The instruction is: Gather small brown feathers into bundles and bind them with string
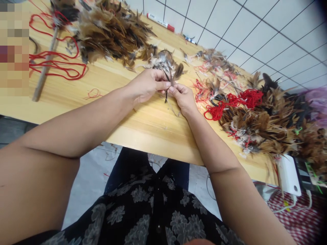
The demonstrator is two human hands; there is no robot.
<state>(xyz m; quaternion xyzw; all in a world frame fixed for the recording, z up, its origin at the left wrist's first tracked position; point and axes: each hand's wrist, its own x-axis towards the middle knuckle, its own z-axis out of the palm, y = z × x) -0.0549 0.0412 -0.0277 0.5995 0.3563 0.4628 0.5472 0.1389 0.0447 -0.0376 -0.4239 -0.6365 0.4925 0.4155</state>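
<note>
My left hand (149, 83) and my right hand (183, 97) meet above the wooden table (150, 129), fingertips almost touching. Both are closed in a pinch on feathers. A brown feather tip (178, 70) sticks up between them, and thin dark quill ends (166, 97) point down below the fingers. Which fingers hold which feather is partly hidden. Just behind my left hand lies a small pile of feathers with white fluff (159, 61). Red thread and loose feather scraps (201, 91) lie to the right of my right hand.
Brown feather bundles (112, 32) lie at the back left, by a wooden stick (46, 73) and red cord (68, 73). More feather bundles (260, 122) and tangled red cord (251, 98) are on the right. A red-capped marker (160, 22) and white power bank (288, 175) sit near the edges.
</note>
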